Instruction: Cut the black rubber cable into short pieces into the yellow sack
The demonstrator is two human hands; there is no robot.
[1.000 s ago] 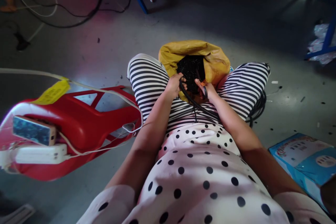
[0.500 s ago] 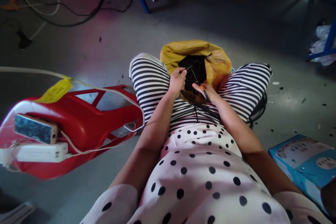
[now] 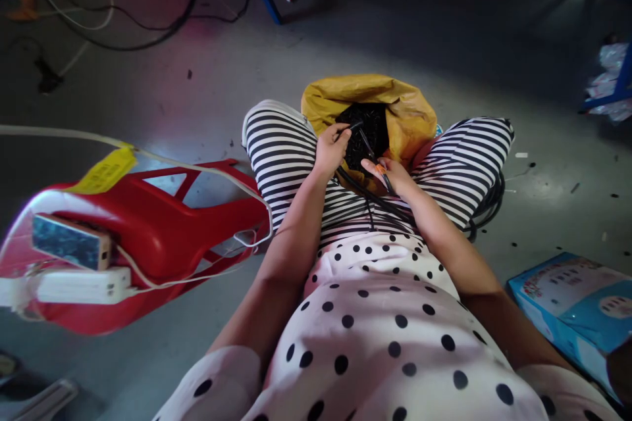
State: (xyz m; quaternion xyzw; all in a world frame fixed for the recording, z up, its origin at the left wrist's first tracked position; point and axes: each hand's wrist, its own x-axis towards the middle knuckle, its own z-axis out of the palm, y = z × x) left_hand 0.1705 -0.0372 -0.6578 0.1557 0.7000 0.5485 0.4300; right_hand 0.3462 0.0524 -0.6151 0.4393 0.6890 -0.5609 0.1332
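My left hand [image 3: 332,147] pinches a short black wire piece [image 3: 351,126] at the mouth of the yellow bag [image 3: 405,112] between my knees. My right hand [image 3: 390,174] is curled around a small orange-handled tool [image 3: 381,171], over the black cable [image 3: 368,196] crossing my lap. The wire looks light, thin and bendy; best held near its end.

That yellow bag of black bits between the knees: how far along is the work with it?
Done: a coil of black cable lies by the right knee, though how much of it is worked I cannot tell. In hand: the left hand pinches a small black piece over the yellow bag; the right hand grips a black cable end. Left: the bag looks well filled with black pieces.
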